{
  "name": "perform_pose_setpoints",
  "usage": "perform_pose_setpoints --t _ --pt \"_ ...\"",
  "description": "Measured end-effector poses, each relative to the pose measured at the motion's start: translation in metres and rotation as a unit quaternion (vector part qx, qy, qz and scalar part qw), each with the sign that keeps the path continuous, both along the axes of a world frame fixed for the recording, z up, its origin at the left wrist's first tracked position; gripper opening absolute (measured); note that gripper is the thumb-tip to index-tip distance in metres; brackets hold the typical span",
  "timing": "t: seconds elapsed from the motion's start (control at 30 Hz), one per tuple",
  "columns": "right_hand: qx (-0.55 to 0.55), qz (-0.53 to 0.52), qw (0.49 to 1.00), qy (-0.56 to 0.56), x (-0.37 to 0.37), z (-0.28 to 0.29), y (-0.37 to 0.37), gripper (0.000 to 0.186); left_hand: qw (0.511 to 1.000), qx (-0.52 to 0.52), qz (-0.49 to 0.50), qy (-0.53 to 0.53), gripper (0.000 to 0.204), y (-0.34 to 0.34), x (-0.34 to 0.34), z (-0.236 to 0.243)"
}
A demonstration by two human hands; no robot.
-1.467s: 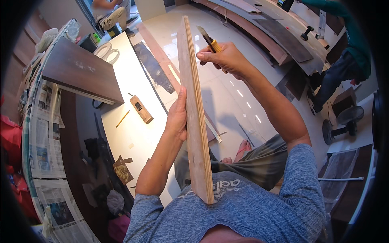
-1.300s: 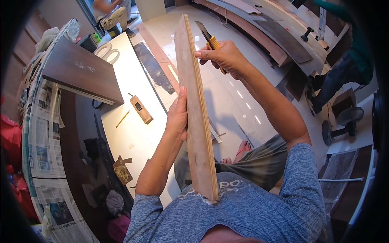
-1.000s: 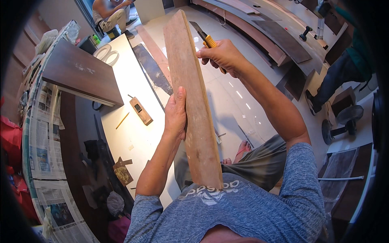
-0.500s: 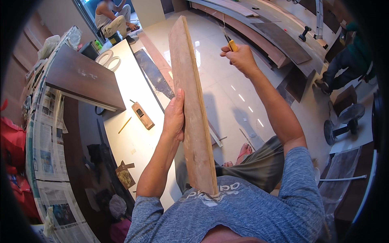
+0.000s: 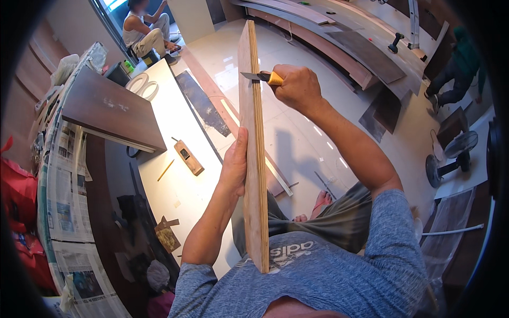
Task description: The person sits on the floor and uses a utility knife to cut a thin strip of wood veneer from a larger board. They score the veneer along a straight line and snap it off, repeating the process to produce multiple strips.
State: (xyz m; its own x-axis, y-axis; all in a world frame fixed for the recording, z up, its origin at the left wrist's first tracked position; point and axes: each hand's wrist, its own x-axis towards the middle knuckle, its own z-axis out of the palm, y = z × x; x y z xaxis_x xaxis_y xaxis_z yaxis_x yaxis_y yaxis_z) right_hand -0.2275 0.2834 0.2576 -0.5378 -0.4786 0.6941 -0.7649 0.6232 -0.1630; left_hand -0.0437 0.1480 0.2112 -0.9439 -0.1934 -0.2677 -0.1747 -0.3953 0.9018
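Note:
A long plywood board (image 5: 253,175) stands on edge before me, its near end against my shirt and its layered narrow edge turned up. My left hand (image 5: 235,161) grips the board's left side near the middle, thumb laid along its face. In my right hand (image 5: 298,91) is a utility knife (image 5: 271,78) with a yellow handle. Its blade lies across the board's edge near the far end, the tip reaching past the left face. On the lit white bench to the left lie a wooden hand plane (image 5: 188,157) and a pencil (image 5: 165,170).
A dark brown panel (image 5: 114,103) and rolls of edging tape (image 5: 142,86) are at the left. Long boards (image 5: 318,47) lie stacked at the far right, with a cordless drill (image 5: 395,43) on them. A fan (image 5: 450,156) stands right. Two other people are farther off.
My right hand has brought the knife left and down onto the board's edge. The board has turned so its layered edge shows more. My left hand still grips it.

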Motion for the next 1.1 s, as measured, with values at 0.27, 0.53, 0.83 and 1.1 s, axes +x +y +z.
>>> perform_pose_setpoints --t 0.27,0.53,0.83,1.1 --pt "0.037 0.009 0.999 0.036 -0.011 0.009 0.004 0.023 0.998 0.056 0.01 0.013 0.066 0.005 -0.005 -0.018" --pt "0.036 0.049 0.993 0.101 -0.028 0.01 -0.002 0.016 0.997 0.065 0.002 0.037 0.066 0.0 -0.003 -0.025" --pt "0.005 -0.252 0.967 -0.029 -0.106 0.009 0.083 0.022 0.929 0.298 -0.142 0.168 0.055 -0.039 0.001 -0.057" --pt "0.026 -0.21 0.977 -0.038 -0.06 -0.03 0.096 0.018 0.726 0.535 -0.31 0.302 0.064 -0.05 -0.032 -0.081"
